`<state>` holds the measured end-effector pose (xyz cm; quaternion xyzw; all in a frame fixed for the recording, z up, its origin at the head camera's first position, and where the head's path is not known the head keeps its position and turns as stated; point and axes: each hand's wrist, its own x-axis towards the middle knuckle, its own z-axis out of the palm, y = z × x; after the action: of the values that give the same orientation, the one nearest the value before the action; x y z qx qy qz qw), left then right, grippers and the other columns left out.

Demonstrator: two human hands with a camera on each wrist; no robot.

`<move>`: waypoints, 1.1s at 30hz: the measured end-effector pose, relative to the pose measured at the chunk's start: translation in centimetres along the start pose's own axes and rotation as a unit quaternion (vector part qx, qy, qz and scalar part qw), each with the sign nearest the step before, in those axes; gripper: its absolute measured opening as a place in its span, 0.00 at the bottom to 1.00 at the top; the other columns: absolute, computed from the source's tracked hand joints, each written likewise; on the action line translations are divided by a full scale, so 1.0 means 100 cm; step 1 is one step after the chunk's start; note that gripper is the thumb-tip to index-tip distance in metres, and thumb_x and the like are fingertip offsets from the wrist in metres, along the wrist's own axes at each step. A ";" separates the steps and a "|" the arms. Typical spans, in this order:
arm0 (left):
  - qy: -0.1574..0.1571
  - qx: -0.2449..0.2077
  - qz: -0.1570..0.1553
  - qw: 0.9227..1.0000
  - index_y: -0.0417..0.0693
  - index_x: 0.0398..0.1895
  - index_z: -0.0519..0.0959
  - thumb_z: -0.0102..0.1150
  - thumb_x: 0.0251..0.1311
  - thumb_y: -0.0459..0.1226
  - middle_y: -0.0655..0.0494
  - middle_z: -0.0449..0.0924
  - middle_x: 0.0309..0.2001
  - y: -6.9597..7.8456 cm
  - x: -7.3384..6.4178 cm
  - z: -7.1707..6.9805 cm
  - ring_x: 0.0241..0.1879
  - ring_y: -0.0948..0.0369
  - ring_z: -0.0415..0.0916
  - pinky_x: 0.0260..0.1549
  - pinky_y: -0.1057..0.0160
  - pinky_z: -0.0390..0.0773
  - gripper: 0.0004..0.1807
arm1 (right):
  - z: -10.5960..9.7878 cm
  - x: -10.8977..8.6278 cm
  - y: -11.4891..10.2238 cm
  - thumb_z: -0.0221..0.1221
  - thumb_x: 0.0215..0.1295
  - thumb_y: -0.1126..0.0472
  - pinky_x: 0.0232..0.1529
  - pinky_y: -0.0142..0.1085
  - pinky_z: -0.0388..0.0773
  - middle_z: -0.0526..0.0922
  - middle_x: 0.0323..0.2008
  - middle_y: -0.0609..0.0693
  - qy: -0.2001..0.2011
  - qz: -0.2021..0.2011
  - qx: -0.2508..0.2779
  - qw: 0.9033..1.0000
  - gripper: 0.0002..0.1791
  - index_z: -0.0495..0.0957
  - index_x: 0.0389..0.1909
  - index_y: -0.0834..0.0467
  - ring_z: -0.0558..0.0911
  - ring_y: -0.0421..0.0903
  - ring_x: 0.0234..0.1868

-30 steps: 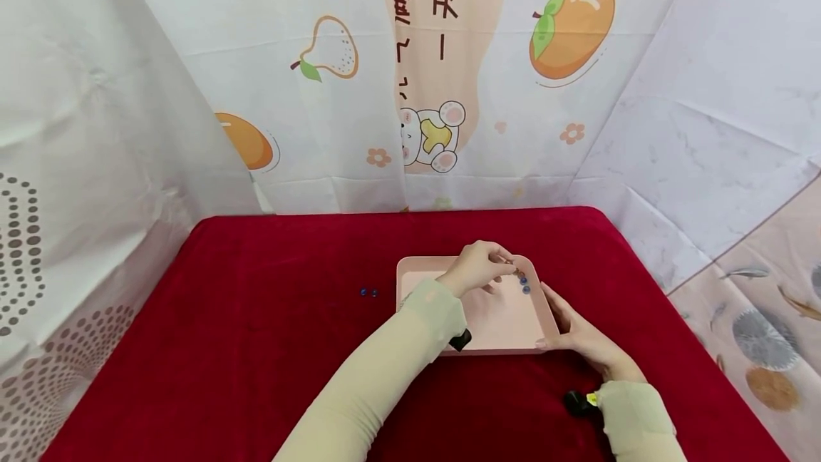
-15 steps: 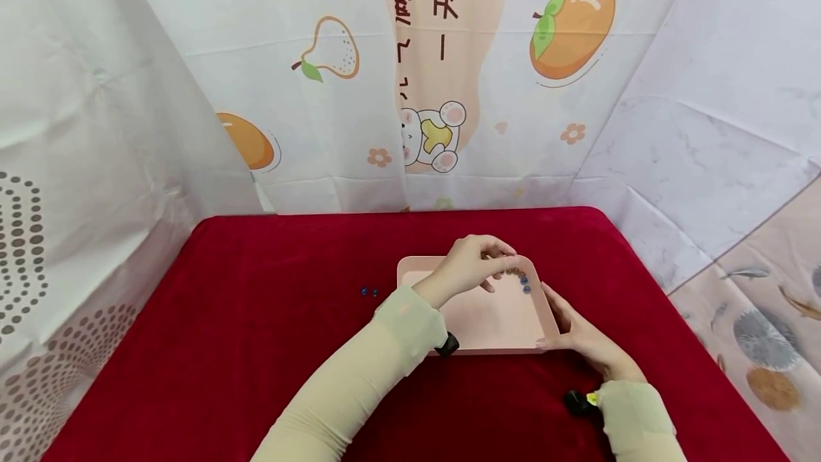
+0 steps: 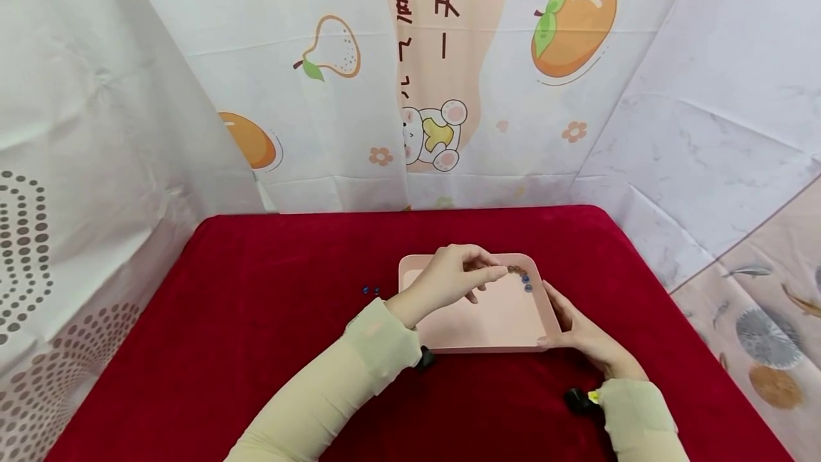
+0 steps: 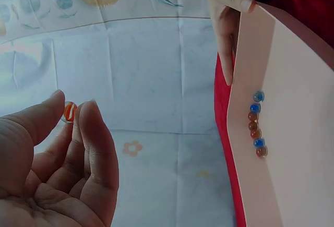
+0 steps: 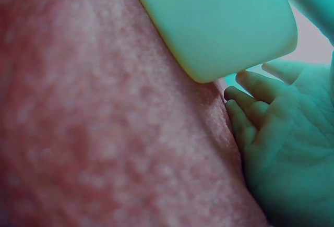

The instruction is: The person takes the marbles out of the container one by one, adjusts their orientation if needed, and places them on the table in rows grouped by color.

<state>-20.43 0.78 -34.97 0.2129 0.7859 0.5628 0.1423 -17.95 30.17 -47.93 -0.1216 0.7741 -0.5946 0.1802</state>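
Note:
Above the pink tray (image 3: 494, 326), my left hand (image 3: 449, 280) pinches an orange-striped glass marble (image 4: 70, 111) between thumb and index finger; the other fingers curl loosely beneath. Inside the tray, blue marbles (image 3: 528, 289) and brownish-orange marbles (image 3: 518, 270) form a curved row around the far right corner. The left wrist view shows this row of marbles (image 4: 254, 126) lying along the tray wall. My right hand (image 3: 586, 337) holds the tray's near right corner, thumb at the rim and fingers along the outer right side.
Two small dark blue marbles (image 3: 366, 290) lie on the red tablecloth (image 3: 269, 319) left of the tray. Printed white curtains (image 3: 346, 127) stand behind the table and on both sides. A black wrist camera (image 3: 579, 401) sits under the right wrist.
My left hand has drawn back to the left, away from the tray's far right corner, uncovering more of the marble row. The right hand and tray have stayed in place.

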 end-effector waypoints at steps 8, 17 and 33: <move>-0.012 -0.011 0.001 1.000 0.49 0.42 0.85 0.67 0.62 0.42 0.56 0.82 0.29 -0.011 -0.016 -0.002 0.29 0.58 0.79 0.24 0.57 0.85 0.09 | 0.000 -0.003 -0.002 0.68 0.57 0.65 0.55 0.18 0.66 0.37 0.80 0.58 0.008 0.012 -0.005 1.000 0.60 0.35 0.80 0.50 0.54 0.35 0.68; -0.028 -0.004 -0.004 1.000 0.51 0.39 0.84 0.68 0.61 0.41 0.58 0.84 0.32 -0.025 -0.035 -0.009 0.28 0.63 0.77 0.22 0.59 0.85 0.07 | 0.000 -0.002 -0.002 0.68 0.57 0.65 0.55 0.18 0.66 0.37 0.80 0.58 0.001 0.006 0.003 1.000 0.60 0.35 0.80 0.50 0.57 0.27 0.64; -0.005 0.017 -0.042 0.999 0.51 0.38 0.82 0.70 0.58 0.41 0.57 0.83 0.35 -0.061 -0.066 -0.039 0.35 0.36 0.77 0.25 0.51 0.85 0.09 | 0.000 -0.001 -0.001 0.68 0.57 0.65 0.55 0.17 0.66 0.36 0.80 0.58 0.000 0.004 0.005 1.000 0.60 0.35 0.80 0.50 0.58 0.25 0.64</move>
<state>-17.51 -7.35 -39.55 0.1847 0.8030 0.5417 0.1663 -17.81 30.18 -47.80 -0.1178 0.7714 -0.5980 0.1832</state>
